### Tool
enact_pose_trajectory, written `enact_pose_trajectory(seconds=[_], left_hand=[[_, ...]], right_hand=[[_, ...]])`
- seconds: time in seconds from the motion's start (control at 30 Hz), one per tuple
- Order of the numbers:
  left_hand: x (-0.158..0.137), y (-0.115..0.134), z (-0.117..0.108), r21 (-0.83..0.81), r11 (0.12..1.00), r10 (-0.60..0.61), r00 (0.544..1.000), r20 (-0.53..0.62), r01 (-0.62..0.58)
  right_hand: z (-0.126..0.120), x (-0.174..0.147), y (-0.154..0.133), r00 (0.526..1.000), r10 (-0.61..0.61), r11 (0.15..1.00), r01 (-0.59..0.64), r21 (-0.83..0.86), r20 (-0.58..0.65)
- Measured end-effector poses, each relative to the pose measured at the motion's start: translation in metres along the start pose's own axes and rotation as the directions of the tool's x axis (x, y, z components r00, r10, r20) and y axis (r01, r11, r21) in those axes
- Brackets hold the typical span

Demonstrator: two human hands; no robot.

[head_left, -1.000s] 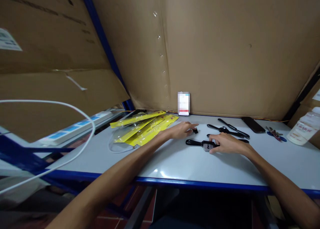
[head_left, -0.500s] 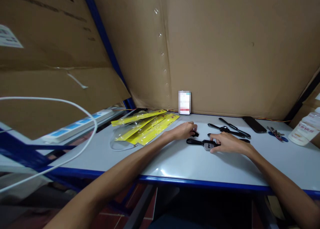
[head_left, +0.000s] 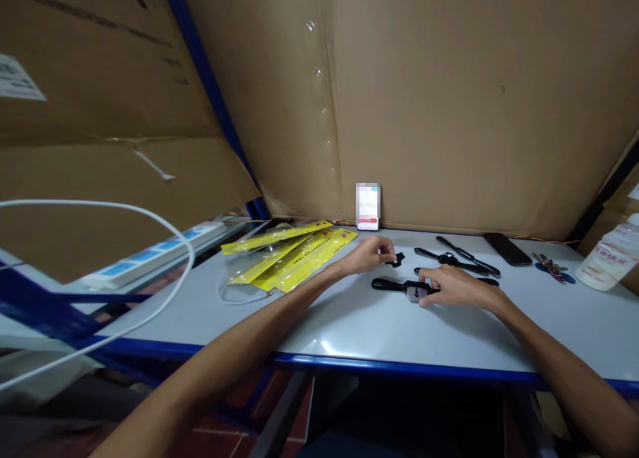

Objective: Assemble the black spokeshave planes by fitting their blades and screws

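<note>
A black spokeshave (head_left: 392, 284) lies near the middle of the table, with a flat silver blade (head_left: 416, 294) at its centre. My right hand (head_left: 452, 285) is closed on its right side, thumb and fingers by the blade; the palm hides most of the right handle. Just above the table my left hand (head_left: 372, 253) pinches a small black cap piece (head_left: 398, 259) with a notched edge. Behind my right hand lie more black spokeshave bodies (head_left: 449, 259), one of them partly covered by the hand.
Yellow blister packages (head_left: 299, 258) are piled on the left. A lit phone (head_left: 368, 206) leans against the cardboard wall (head_left: 424, 112). To the right are a dark phone (head_left: 508, 249), keys (head_left: 554, 268) and a white bottle (head_left: 609, 255). A white cable (head_left: 191, 258) loops ahead of a power strip (head_left: 154, 255).
My left hand has tilted up slightly and turned the black cap piece, so more of it shows. My right hand and the spokeshave stay in place.
</note>
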State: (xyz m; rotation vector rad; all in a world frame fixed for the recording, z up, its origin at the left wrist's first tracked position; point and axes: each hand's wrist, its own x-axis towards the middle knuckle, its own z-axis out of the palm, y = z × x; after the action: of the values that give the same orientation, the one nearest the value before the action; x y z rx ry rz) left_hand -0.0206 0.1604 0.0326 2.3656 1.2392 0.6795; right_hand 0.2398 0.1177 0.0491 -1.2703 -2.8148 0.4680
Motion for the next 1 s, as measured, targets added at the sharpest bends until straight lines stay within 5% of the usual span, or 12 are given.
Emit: enact_pose_trajectory(seconds=[0.17, 0.77, 1.0], left_hand=[[-0.006, 0.027, 0.025, -0.22, 0.97, 0.11, 0.994, 0.015, -0.104], [-0.008, 0.04, 0.044, -0.025, 0.99, 0.141, 0.98, 0.138, -0.139], [-0.008, 0.041, 0.04, 0.072, 0.984, 0.152, 0.974, 0.166, -0.166]], right_hand=[[0.0, 0.001, 0.0, 1.0, 0.006, 1.0, -0.006, 0.006, 0.004], [0.001, 0.002, 0.001, 1.0, -0.013, 1.0, 0.013, 0.025, -0.005], [-0.001, 0.005, 0.011, 0.997, -0.073, 0.966, 0.07, 0.251, 0.003]])
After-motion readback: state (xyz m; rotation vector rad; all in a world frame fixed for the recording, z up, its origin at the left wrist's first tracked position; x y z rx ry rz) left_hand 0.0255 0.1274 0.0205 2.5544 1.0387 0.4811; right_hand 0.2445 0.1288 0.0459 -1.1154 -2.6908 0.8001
